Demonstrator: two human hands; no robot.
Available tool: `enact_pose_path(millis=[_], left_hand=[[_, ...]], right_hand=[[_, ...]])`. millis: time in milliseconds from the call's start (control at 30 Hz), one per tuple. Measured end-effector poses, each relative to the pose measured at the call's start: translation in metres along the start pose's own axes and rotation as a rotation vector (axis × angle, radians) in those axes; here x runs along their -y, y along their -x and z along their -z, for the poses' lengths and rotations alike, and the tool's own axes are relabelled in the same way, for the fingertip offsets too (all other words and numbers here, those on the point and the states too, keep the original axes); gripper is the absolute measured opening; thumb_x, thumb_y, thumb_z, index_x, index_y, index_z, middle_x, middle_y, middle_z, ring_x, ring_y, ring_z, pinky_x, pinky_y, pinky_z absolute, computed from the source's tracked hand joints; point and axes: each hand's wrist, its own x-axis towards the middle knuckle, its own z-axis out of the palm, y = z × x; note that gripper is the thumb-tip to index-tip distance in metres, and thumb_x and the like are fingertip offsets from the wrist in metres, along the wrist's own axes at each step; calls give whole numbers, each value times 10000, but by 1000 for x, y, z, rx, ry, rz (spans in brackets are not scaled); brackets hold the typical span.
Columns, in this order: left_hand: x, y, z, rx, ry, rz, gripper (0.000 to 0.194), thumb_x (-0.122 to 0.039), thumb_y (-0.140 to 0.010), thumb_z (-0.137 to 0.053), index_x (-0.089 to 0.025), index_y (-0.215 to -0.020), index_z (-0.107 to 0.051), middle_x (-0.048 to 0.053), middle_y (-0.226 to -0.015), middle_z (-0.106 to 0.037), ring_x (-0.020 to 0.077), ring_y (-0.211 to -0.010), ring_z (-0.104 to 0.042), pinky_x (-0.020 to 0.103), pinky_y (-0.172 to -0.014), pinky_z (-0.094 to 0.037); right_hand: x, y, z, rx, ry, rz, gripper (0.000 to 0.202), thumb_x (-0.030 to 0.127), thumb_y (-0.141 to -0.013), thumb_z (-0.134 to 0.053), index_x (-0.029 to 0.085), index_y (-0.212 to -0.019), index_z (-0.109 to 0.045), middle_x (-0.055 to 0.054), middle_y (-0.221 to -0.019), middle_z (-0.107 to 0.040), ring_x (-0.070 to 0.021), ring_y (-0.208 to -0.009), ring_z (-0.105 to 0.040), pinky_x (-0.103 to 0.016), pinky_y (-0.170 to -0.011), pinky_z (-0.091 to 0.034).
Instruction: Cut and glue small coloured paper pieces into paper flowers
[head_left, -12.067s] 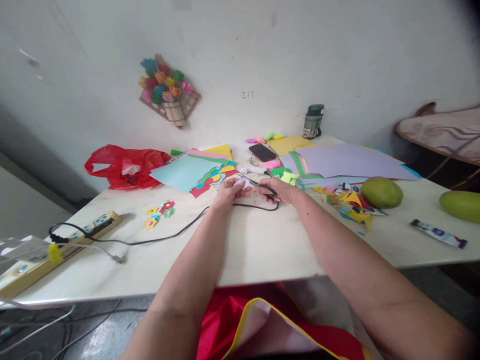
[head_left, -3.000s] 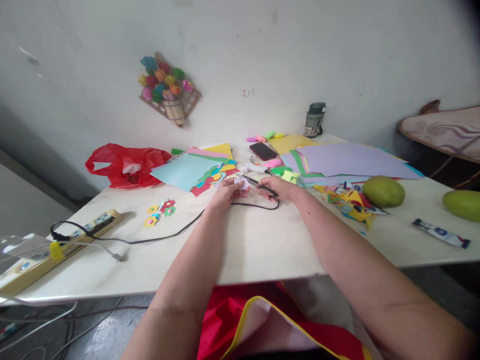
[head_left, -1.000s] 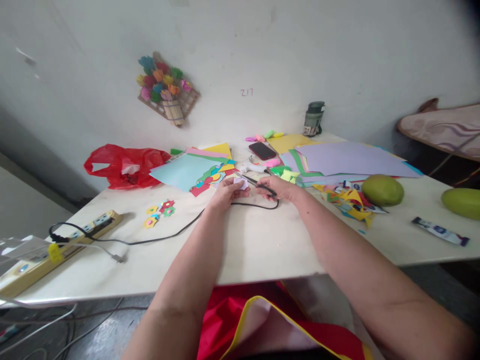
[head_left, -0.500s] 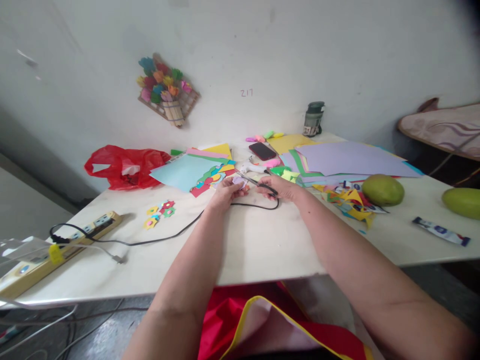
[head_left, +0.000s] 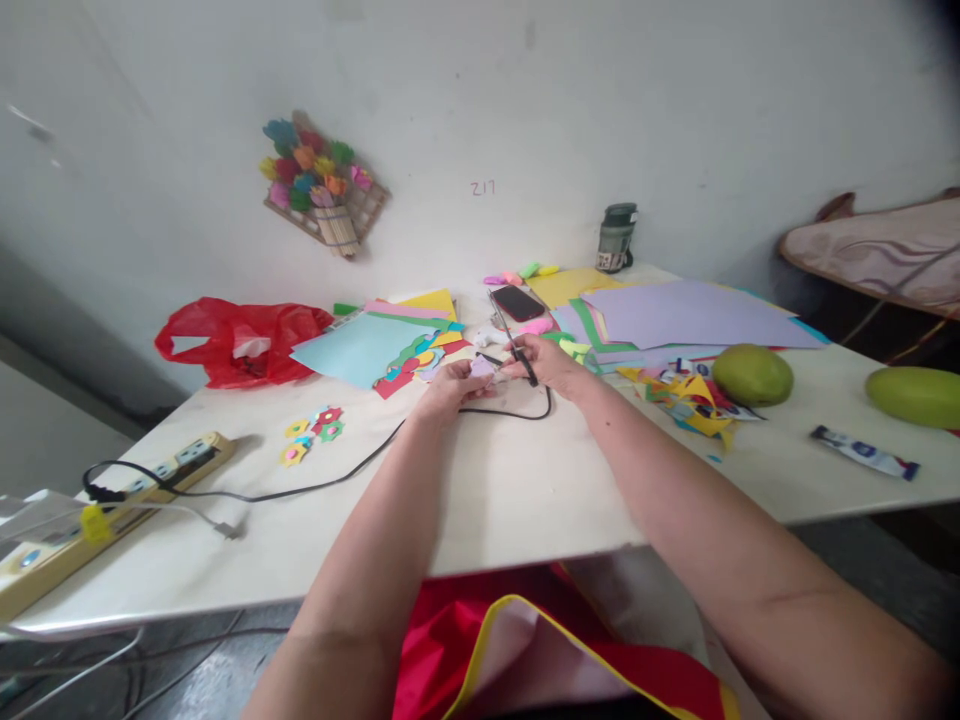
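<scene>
My left hand [head_left: 448, 392] pinches a small piece of lilac paper [head_left: 481, 368] over the middle of the table. Close on its right, my right hand [head_left: 550, 362] is closed around a pair of dark-handled scissors [head_left: 516, 345], whose blades point up and away from the paper. The fingertips of my right hand are near the paper; I cannot tell whether they touch it. Just behind the hands lies a white glue gun [head_left: 487, 336], partly hidden. Its black cord [head_left: 360, 465] loops below my hands. Small paper flowers [head_left: 309, 435] lie to the left.
A power strip [head_left: 161, 485] and a red plastic bag [head_left: 244, 340] are on the left. Coloured paper sheets [head_left: 675, 312] lie at the back right, near a phone [head_left: 517, 303] and a tumbler [head_left: 616, 238]. Paper scraps [head_left: 697, 400], green mangoes [head_left: 752, 375] and a tube [head_left: 864, 452] are to the right.
The scissors have swung from pointing left at the lilac paper to pointing up, away from it. My right hand has turned and its fingers have come nearer the paper. The view has shifted slightly.
</scene>
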Motion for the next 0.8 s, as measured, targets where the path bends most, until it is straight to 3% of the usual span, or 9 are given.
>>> enact_pose_path(millis=[233, 367, 467, 700, 800], left_hand=[[4, -3, 1, 41, -163, 24, 333, -310, -528, -826, -148, -642, -558, -61, -507, -504, 74, -486, -511, 259, -631, -495], [7, -4, 3, 39, -215, 39, 321, -312, -551, -815, -153, -634, -549, -60, -506, -503, 88, -499, -538, 265, -634, -492], [6, -4, 2, 20, -168, 43, 329, -322, -552, -821, -155, -646, -554, -62, -503, -504, 92, -506, -548, 285, -666, -509], [4, -4, 2, -43, -21, 21, 399, -368, -522, -841, -146, -687, -554, -3, -646, -652, 110, -535, -611, 265, -616, -511], [5, -4, 2, -43, 0, 22, 410, -375, -541, -835, -150, -717, -541, 15, -673, -678, 128, -543, -636, 279, -628, -525]], right_hand=[[4, 2, -9, 11, -35, 25, 485, 191, -466, -850, 167, -860, -568, 43, -640, -627, -94, -571, -573, -192, -521, -423], [5, 3, -12, -1, -11, 13, 433, 141, -496, -817, 164, -846, -563, 61, -596, -594, -76, -531, -529, -183, -501, -397], [6, 3, -12, -25, 25, -4, 391, 105, -533, -783, 169, -843, -554, 65, -582, -579, -72, -525, -518, -179, -494, -397], [5, 2, -12, -91, 31, -2, 352, 169, -581, -766, 177, -855, -543, 76, -560, -550, -66, -499, -515, -180, -485, -410], [6, 3, -8, -99, 73, -43, 361, 234, -602, -776, 174, -868, -539, 73, -534, -539, -70, -463, -512, -163, -397, -337]])
